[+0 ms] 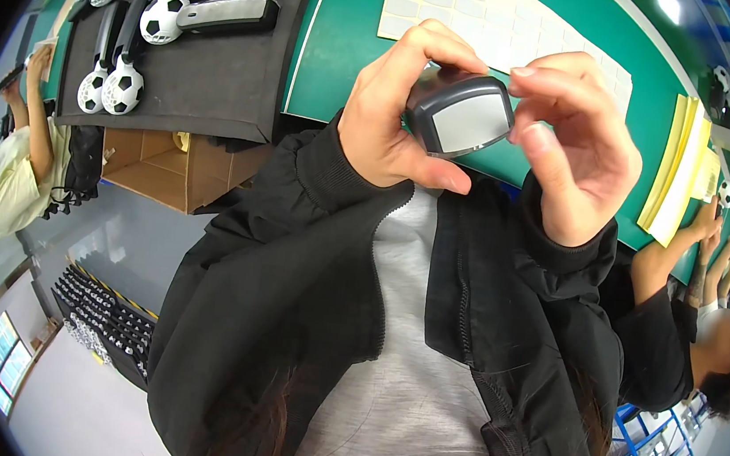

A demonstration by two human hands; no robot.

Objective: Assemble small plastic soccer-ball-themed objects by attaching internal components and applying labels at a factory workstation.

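My left hand (388, 110) is wrapped round a dark grey, glossy-sided device (465, 121), with its fingers over the top and its thumb along the lower side. The device's end faces me and carries a light grey panel in a dark rounded rim; the rest of its body is hidden behind. Close by its right edge is my right hand (580, 144), fingers curved and thumb apart from the index finger. Whether those fingertips touch the device I cannot tell.
Left, a black mat (203, 77) bears several dark handles with football-patterned balls (163, 20). Beneath it stands an open cardboard box (145, 165). A sticker sheet (511, 25) lies on the green table (344, 48); yellow papers (676, 167) are at right. Other people work on both sides.
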